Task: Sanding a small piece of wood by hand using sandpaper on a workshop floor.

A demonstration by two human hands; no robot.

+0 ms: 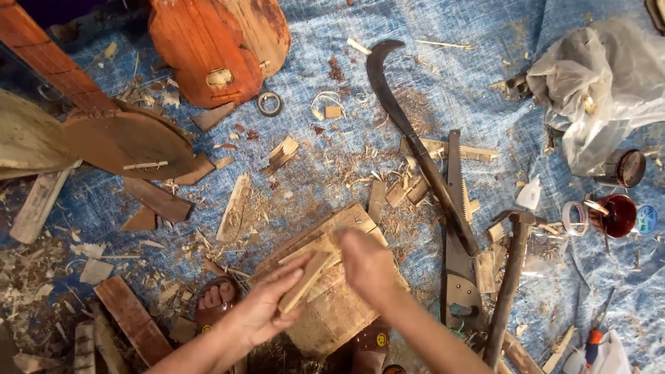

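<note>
Currently, left hand [260, 308] grips a small wood strip [305, 280] over the wooden block [332, 305]; right hand's [367, 266] grip is blurred, indeterminate.

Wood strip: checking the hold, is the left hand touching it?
Touching: the head view shows the left hand with fingers wrapped around the wood strip.

There were two hands: a left hand [267, 308] and a right hand [367, 266]. One saw [457, 228] lay there, with one curved blade [409, 131] and one hammer [511, 277]. There was one tape roll [269, 103], one plastic bag [603, 83], one dark red cup [616, 215] and one foot [216, 299]. Wood scraps were too many to count.
</note>
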